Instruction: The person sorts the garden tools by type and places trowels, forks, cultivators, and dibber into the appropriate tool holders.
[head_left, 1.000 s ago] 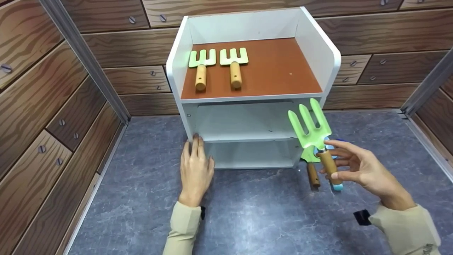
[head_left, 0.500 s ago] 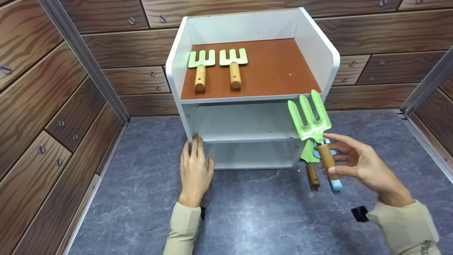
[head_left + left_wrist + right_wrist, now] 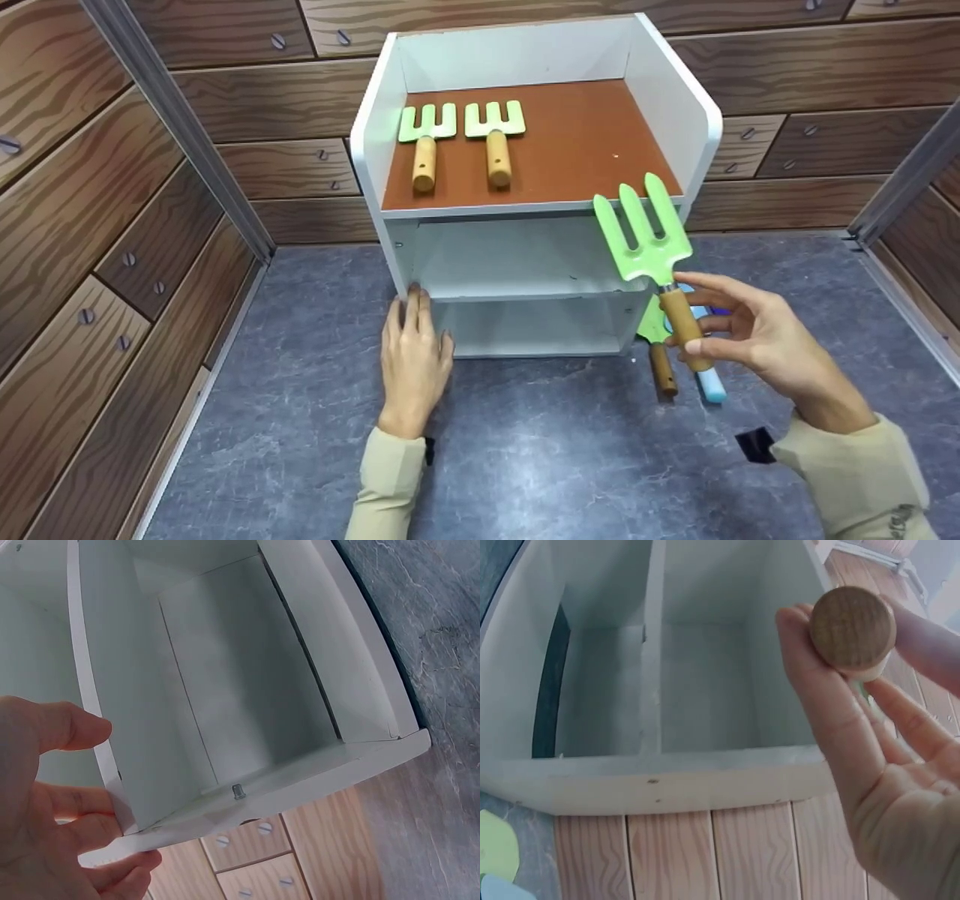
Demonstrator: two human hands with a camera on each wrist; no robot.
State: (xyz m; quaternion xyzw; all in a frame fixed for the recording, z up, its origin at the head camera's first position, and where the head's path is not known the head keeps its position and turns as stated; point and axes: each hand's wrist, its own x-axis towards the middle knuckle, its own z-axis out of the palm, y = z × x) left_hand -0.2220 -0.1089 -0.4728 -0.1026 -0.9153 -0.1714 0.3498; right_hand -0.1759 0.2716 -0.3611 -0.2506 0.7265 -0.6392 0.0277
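My right hand [image 3: 776, 349] pinches the wooden handle of a green hand fork [image 3: 649, 236] between thumb and fingers. Its three tines point up and lie in front of the white shelf's [image 3: 525, 210] right side. In the right wrist view the round handle end [image 3: 853, 628] shows between thumb and fingers. My left hand [image 3: 415, 360] rests against the shelf's lower left front edge, fingers mostly straight; in the left wrist view its fingers touch the white panel edges. Two other green forks, a left one [image 3: 425, 150] and a right one [image 3: 497, 150], lie side by side on the brown top.
Below the held fork, a green-bladed tool with a brown handle [image 3: 663, 369] and a tool with a light blue handle [image 3: 711, 386] lie on the dark marbled floor [image 3: 525, 465]. Wood-patterned panels [image 3: 817, 71] surround the shelf. Its raised white side wall [image 3: 671, 105] borders the brown top.
My right hand has lifted the hand fork upward and slightly left, away from the tools on the floor. My left hand has stayed in place.
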